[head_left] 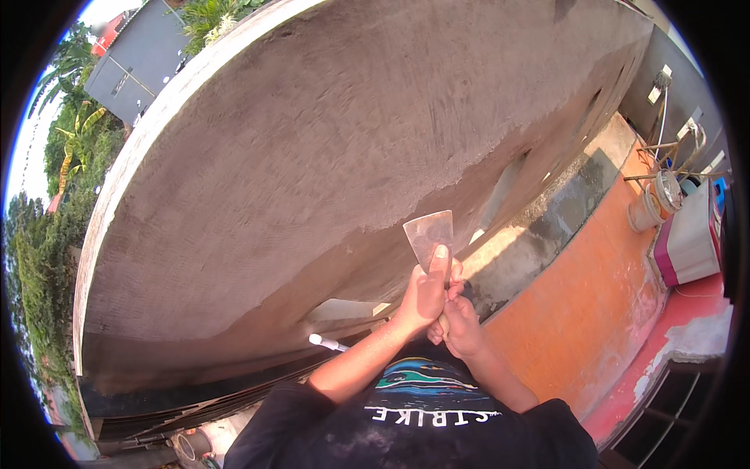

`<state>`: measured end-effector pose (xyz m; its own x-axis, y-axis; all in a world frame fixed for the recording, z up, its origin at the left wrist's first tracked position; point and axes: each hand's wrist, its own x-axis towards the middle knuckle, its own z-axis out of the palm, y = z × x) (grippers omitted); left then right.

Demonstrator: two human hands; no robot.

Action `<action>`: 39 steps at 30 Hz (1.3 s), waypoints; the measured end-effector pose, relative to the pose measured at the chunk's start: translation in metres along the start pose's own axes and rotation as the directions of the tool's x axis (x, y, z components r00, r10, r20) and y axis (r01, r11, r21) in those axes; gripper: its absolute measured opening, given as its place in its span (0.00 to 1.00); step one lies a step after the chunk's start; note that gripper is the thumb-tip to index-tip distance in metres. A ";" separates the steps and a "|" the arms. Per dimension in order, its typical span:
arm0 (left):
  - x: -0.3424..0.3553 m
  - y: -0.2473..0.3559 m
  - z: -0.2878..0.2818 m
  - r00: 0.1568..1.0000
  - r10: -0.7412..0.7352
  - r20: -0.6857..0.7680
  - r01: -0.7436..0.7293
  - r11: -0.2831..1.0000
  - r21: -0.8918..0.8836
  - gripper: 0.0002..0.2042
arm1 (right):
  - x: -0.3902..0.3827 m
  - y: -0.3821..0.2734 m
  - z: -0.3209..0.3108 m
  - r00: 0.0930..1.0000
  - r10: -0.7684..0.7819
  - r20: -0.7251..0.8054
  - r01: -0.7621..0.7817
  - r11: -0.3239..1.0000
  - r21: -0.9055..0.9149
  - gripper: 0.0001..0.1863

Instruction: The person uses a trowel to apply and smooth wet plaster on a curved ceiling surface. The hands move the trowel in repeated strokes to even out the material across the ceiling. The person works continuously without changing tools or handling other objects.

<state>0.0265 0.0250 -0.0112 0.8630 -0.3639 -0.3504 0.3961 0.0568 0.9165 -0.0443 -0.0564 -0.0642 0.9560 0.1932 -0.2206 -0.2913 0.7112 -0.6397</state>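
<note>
A putty knife [429,232] with a flat, flared metal blade points up and away from me, in front of a rough grey-brown plastered wall [312,133]. My left hand [426,295] is closed round it just below the blade, the thumb pressed along its neck. Lower down, my right hand [462,327] is closed on the handle [444,322], its fingers meeting those of my left hand. Most of the handle is hidden by my fingers. The blade appears apart from the wall.
Openings [348,310] pierce the wall's lower part. To the right runs an orange floor [562,313] with stacked buckets [645,209] and a white-and-magenta box [691,238]. A white-tipped rod [328,342] lies left of my forearm. Greenery [47,273] grows beyond the wall.
</note>
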 end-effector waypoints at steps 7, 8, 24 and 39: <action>0.006 0.001 -0.013 0.998 0.055 0.013 -0.055 0.996 0.072 0.29 | 0.013 0.011 -0.008 0.998 0.053 0.023 -0.053 0.999 -0.003 0.13; 0.007 0.011 -0.011 0.992 0.121 0.042 -0.124 0.990 0.072 0.29 | 0.017 0.007 -0.003 0.999 -0.012 0.034 0.013 0.999 -0.044 0.14; 0.003 0.020 -0.007 0.984 0.176 0.036 -0.177 0.984 0.033 0.28 | 0.015 -0.007 0.007 0.995 -0.032 0.093 0.044 0.990 -0.131 0.18; 0.013 0.028 -0.006 0.978 0.202 0.045 -0.202 0.979 0.012 0.29 | 0.026 -0.014 0.006 0.993 -0.072 0.096 0.084 0.988 -0.133 0.14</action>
<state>0.0505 0.0279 0.0089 0.9101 -0.3865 -0.1493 0.2093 0.1180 0.9707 -0.0149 -0.0574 -0.0571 0.9732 0.2056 -0.1027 -0.2118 0.6287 -0.7483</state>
